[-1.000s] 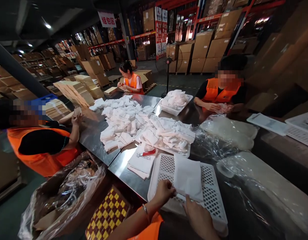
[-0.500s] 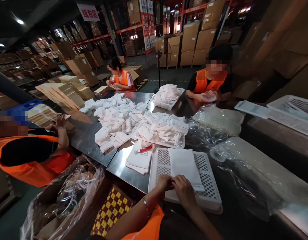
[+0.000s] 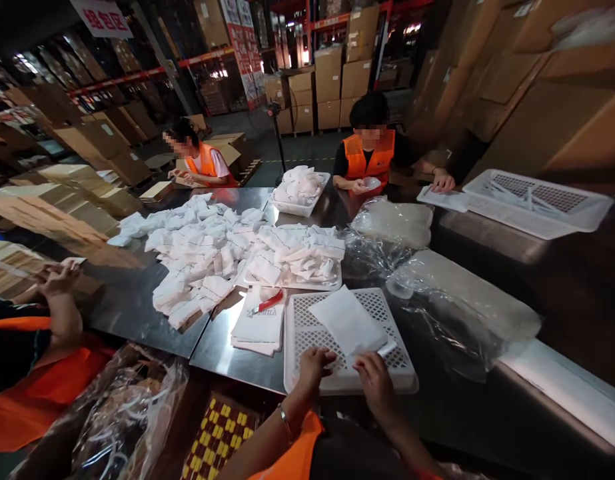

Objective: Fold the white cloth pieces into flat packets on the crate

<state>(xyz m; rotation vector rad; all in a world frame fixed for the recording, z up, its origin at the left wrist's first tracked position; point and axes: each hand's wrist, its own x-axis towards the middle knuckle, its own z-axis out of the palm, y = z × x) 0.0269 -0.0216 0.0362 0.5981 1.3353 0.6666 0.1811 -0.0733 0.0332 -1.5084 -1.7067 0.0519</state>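
Your left hand (image 3: 314, 362) rests on the white perforated tray (image 3: 300, 363), fingers curled at the near edge of the white pouch (image 3: 348, 323). Just right of it, your right hand (image 3: 374, 379) pinches that pouch's near corner. A clear plastic bag (image 3: 462, 300) lies farther right.

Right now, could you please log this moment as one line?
left hand: on white perforated plastic tray | right hand: pinching flat white pouch | pouch: lying across tray | red-handled cutter: on paper stack
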